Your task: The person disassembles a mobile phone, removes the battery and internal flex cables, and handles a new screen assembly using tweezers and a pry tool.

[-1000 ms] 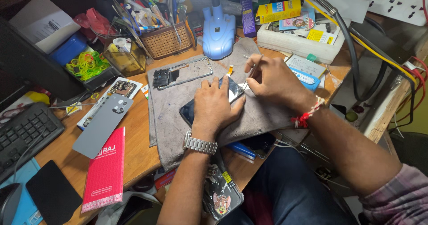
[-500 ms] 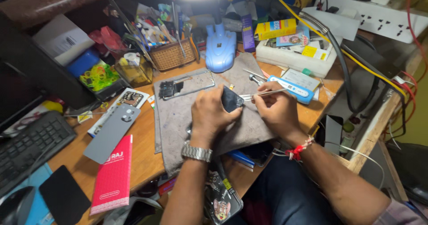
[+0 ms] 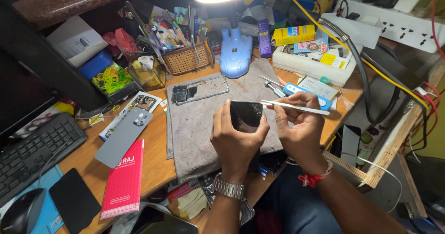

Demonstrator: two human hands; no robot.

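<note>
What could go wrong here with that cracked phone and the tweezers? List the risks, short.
1. The phone has a cracked face and the left hand grips it by the edges; pressure could spread the cracks or shed splinters.
2. The tweezers in the right hand point at the phone's top edge; a slip might gouge it or prick the left fingers.
3. The phone is held above the grey mat, so a loosened part could drop into the clutter.

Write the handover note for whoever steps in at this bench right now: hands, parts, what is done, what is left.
Left hand: grip holds the cracked phone raised above the grey mat.
Right hand: grip holds metal tweezers, tip at the phone's upper edge.
Phone frame lies at the mat's far end; grey back cover on the desk to its left.
Done: back cover and frame lie apart from the phone.
Left: tweezer work at the edge looks unfinished.
</note>
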